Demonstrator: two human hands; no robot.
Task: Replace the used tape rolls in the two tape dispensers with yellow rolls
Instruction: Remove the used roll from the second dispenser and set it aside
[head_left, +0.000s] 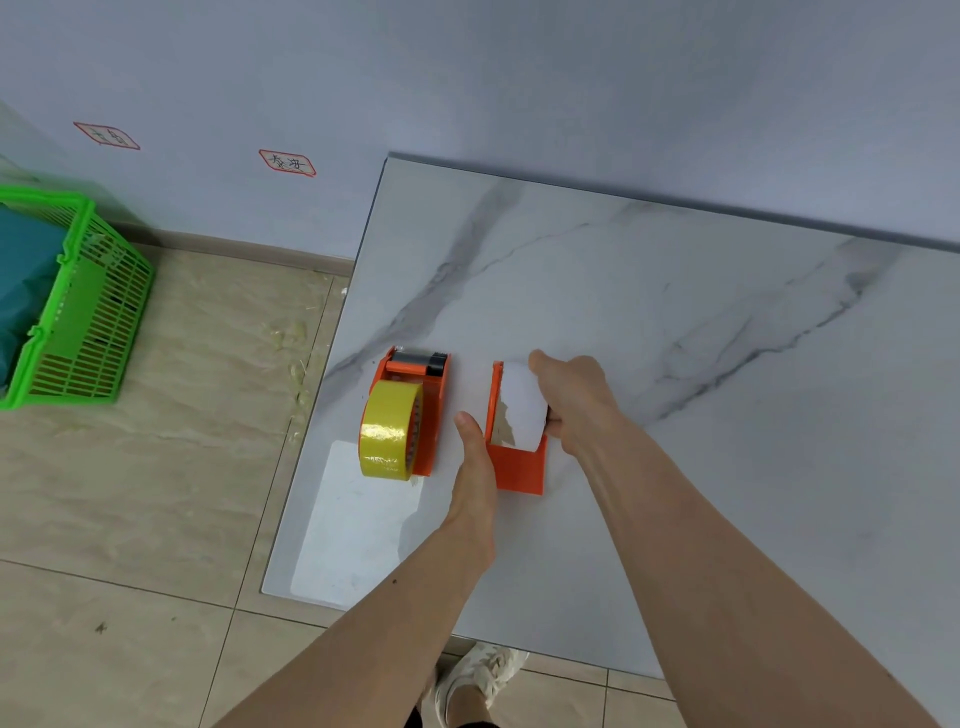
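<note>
Two orange tape dispensers stand side by side near the left edge of the marble table (675, 322). The left dispenser (434, 400) carries a yellow tape roll (387, 428). In the right dispenser (519, 467) sits a white used roll (522, 410). My right hand (574, 397) is closed around that white roll from its right side. My left hand (475, 462) lies flat against the right dispenser's left wall, thumb up, pressing on it.
A green plastic basket (88, 322) with something teal in it stands on the tiled floor at the left. The table's left edge runs close to the left dispenser. My shoe (483, 675) shows below the table's near edge.
</note>
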